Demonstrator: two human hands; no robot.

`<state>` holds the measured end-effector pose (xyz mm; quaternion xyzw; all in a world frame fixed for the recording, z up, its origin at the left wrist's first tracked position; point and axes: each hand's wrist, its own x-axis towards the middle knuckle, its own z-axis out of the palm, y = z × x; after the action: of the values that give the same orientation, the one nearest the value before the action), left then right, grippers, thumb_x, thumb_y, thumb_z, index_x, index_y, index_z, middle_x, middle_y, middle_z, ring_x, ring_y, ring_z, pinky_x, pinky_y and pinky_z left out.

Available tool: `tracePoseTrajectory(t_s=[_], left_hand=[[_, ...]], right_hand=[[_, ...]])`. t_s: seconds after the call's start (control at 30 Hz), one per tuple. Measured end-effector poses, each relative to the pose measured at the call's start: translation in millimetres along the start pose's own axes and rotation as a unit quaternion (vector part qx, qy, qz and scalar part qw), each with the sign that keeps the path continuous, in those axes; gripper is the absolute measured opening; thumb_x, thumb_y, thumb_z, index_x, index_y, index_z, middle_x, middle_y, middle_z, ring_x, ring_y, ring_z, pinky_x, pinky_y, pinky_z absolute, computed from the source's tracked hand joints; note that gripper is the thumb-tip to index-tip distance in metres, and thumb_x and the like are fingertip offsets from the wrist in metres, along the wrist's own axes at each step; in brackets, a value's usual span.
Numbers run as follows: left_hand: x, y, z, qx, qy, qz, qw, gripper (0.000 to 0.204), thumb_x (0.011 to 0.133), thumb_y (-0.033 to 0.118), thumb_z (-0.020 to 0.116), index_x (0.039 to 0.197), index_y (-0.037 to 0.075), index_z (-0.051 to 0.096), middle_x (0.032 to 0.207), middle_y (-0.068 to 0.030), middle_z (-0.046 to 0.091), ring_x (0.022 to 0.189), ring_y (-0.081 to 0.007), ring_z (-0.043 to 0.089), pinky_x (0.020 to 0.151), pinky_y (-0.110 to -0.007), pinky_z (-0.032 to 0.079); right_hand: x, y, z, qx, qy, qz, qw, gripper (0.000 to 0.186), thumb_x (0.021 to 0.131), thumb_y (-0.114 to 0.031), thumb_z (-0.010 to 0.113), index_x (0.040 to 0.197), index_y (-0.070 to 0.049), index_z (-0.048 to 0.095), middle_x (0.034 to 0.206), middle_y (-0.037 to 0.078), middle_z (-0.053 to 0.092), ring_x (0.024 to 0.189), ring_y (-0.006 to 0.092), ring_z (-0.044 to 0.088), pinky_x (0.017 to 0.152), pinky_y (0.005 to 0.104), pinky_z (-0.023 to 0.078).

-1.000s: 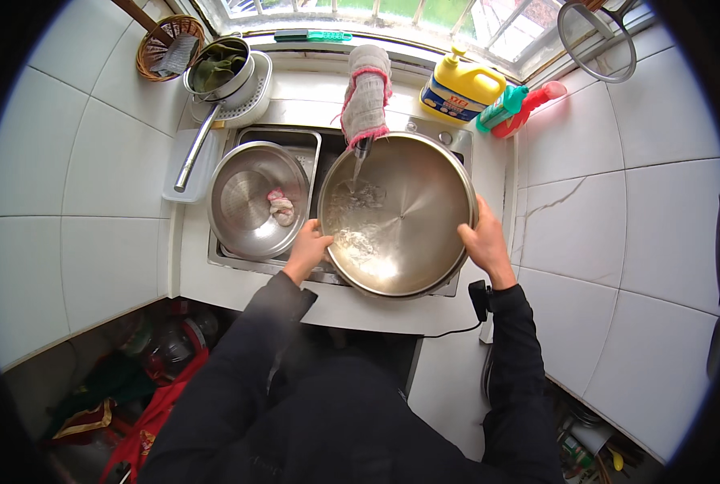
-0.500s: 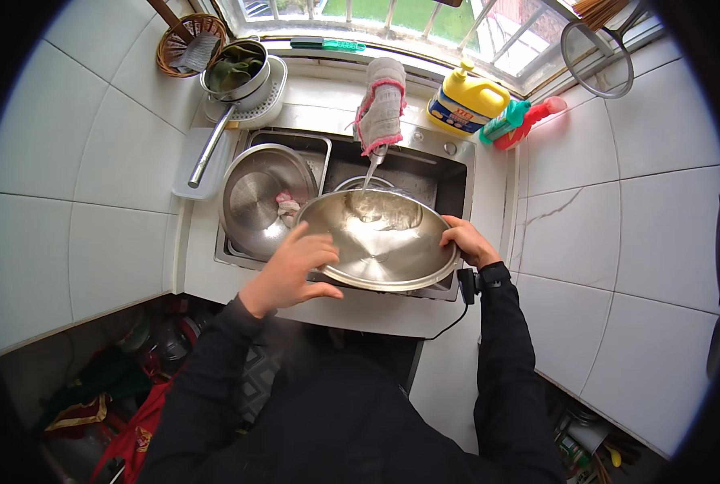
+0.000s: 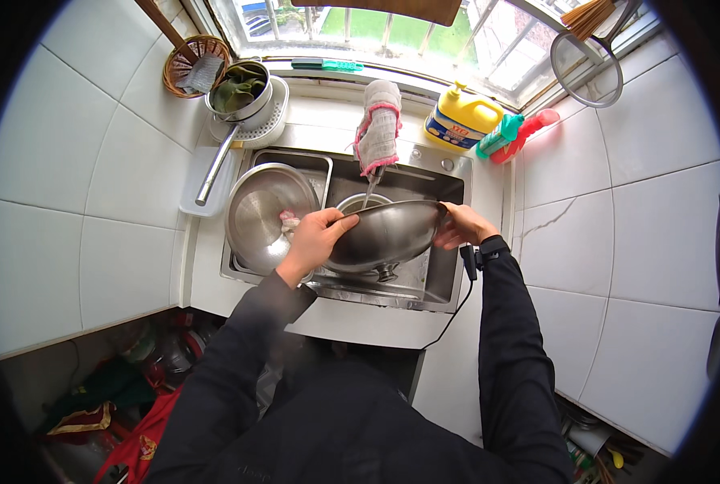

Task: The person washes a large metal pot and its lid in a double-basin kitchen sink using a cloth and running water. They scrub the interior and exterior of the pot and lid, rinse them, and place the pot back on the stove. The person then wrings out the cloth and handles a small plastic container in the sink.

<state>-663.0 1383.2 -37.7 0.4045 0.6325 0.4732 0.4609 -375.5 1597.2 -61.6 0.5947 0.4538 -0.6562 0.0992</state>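
My left hand (image 3: 319, 238) and my right hand (image 3: 465, 226) grip opposite sides of a large steel lid (image 3: 384, 238), tilted so its dark knob (image 3: 386, 273) shows at the bottom, over the sink's right basin (image 3: 432, 282). Behind it, the tap (image 3: 376, 129), wrapped in a pink-edged grey cloth, runs water (image 3: 370, 191) near a partly hidden steel vessel (image 3: 355, 200). Left of this, a steel bowl (image 3: 251, 234) holds a small pink-and-white item (image 3: 290, 218).
Saucepan (image 3: 239, 113) on a white colander (image 3: 263, 133), plastic tray (image 3: 197, 198), wicker basket (image 3: 174, 73), yellow jug (image 3: 465, 121), green bottle (image 3: 497, 137) and red bottle (image 3: 529, 133) surround the sink. A strainer (image 3: 586, 73) hangs at upper right. A black cable (image 3: 448, 319) crosses the counter's edge.
The lid has tipped from inside-up to nearly on its side, showing its outer face and knob. My left hand left the rim, then gripped it again higher up.
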Motion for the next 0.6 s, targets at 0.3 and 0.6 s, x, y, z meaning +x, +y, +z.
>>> tracePoseTrajectory(t_s=[0.3,0.6], left_hand=[[51,-45,-13,-0.156,-0.062,-0.132,0.977,0.029,0.101,0.029,0.065,0.089,0.003,0.072,0.078,0.0063,0.066,0.069,-0.0017,0.055,0.062,-0.020,0.042],[60,-48,-47,-0.201,-0.046,-0.144,0.968,0.029,0.101,0.030,0.064,0.098,0.002,0.073,0.087,0.0023,0.071,0.077,-0.0044,0.061,0.071,-0.020,0.048]], right_hand=[[11,-1,29,-0.119,0.113,-0.406,0.899,0.036,0.100,-0.034,0.062,0.091,0.001,0.067,0.080,0.008,0.065,0.080,0.0143,0.059,0.075,0.0309,0.048],[29,-40,43,-0.097,0.086,-0.411,0.903,0.039,0.099,-0.035,0.063,0.091,0.003,0.068,0.072,0.005,0.061,0.069,0.0108,0.052,0.065,0.0296,0.044]])
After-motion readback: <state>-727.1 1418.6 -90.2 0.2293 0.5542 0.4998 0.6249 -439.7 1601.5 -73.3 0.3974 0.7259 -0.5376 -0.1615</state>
